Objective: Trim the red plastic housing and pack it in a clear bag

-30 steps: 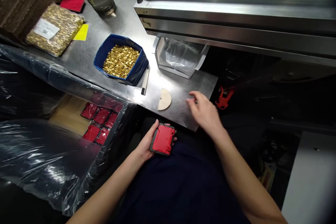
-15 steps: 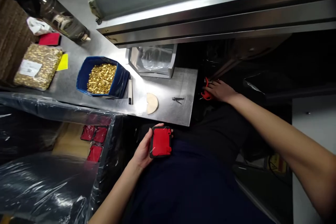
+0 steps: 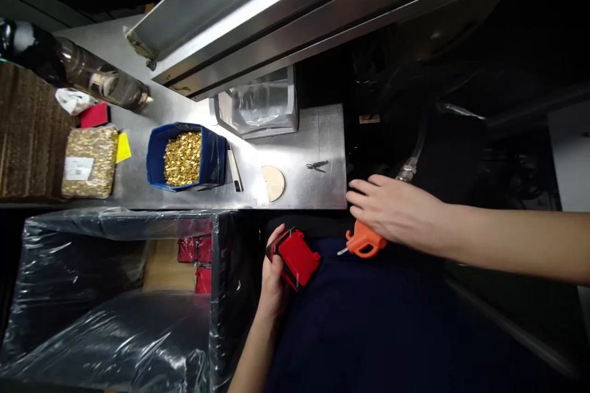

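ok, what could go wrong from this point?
1. The left hand holds the red-and-black case by one end, over the lap and off the steel bench; it could slip.
2. The right hand carries the orange tool, its metal tip toward the case; a jab or scratch seems possible.
3. The small metal tweezers lie near the bench edge and could get knocked off.

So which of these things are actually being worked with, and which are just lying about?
In hand:
left hand holds red case
right hand holds orange tool

Lying about:
blue bin of brass parts
bagged brass parts
wooden half-disc
tweezers
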The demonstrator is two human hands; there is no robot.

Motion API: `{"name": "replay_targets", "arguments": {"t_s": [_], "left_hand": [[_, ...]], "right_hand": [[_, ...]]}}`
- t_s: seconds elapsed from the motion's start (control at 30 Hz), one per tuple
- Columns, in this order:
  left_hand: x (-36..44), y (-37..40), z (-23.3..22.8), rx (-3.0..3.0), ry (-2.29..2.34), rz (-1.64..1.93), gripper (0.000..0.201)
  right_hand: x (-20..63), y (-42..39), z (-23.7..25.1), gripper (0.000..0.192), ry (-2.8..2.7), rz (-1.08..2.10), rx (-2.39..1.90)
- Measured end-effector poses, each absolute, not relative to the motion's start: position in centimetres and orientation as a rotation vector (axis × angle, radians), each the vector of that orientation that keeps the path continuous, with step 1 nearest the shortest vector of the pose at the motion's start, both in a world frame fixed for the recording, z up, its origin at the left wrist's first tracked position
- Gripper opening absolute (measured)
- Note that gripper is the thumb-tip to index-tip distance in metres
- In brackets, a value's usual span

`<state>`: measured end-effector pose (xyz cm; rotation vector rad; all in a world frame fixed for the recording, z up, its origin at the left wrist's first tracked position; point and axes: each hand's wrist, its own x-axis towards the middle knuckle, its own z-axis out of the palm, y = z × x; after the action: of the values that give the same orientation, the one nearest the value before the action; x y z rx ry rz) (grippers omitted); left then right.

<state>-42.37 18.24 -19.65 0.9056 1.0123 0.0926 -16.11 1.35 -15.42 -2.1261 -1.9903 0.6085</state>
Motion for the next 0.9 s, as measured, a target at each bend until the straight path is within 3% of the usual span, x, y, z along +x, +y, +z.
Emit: {"name": "replay_targets", "arguments": {"t_s": [0.17,0.27,0.5,0.67,0.9], "left_hand": [[-43.7,18.4,-21.2,1.261,0.932,0.178,0.092],[-44.5,18.7,-21.8,1.287,0.865,0.143,0.095],[-43.1,18.6,-19.2,1.677,0.826,0.066,0.103],[-41.6,19.0,-17.2,1.746,0.516,-0.109,0.116],[-42.0,19.9,-18.4,0.847,0.614,0.087,0.101]], "right_hand": [[-18.2,2.8,-12.9,0.003,-2.224,1.083,-2.207],[-17.7,4.0,-11.2,0.010,-2.238,1.266,-2.283],[-15.5,6.1,-7.7,0.007,-2.169,1.584,-2.206],[-12.9,7.1,-6.3,0.011,-2.072,1.465,-2.382],[-11.8,7.0,-8.5,0.007,-2.082,1.428,-2.443]]}}
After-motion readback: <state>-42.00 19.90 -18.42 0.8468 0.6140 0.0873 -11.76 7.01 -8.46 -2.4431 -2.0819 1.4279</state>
